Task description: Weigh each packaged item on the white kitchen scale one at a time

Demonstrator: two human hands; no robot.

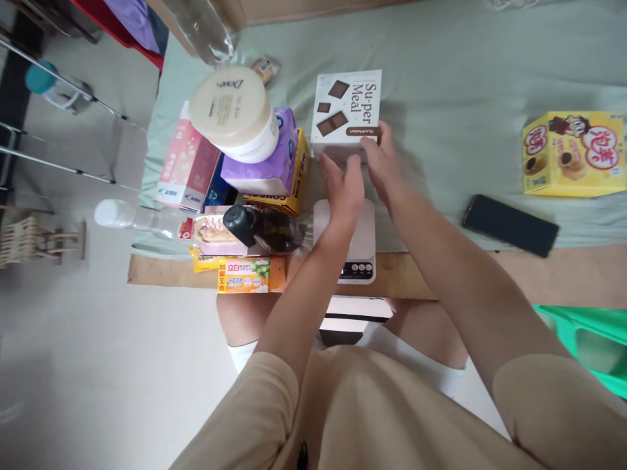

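We find the scale [365, 251] at six o'clock of the Su-per Meal box [347, 108], the phone [510, 225] at four.

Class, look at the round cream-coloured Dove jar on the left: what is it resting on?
The cream Dove jar sits on a purple soft pack, which lies on a yellow box. What lies lower in the pile is covered.

Bright, even daylight with soft shadows; slight motion blur, wide-angle stretching at the edges.
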